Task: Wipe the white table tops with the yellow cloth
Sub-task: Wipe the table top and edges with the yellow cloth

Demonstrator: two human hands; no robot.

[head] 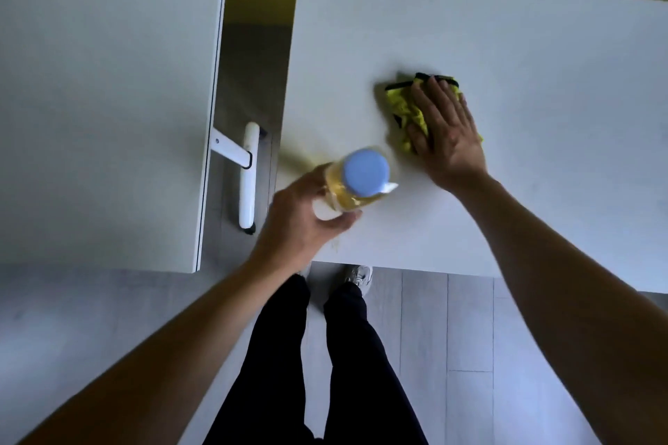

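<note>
We are pressing the yellow cloth [408, 108] flat under our right hand [446, 134] mid-table [542, 47], unwiped surface lying rightward, while our left hand [307, 217] is gripping the bottle [358, 181].

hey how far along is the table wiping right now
Done: nothing the picture can confirm. In hand: right hand presses the yellow cloth flat on the right table; left hand holds the bottle. Left: the left table, no cloth on it.
</note>
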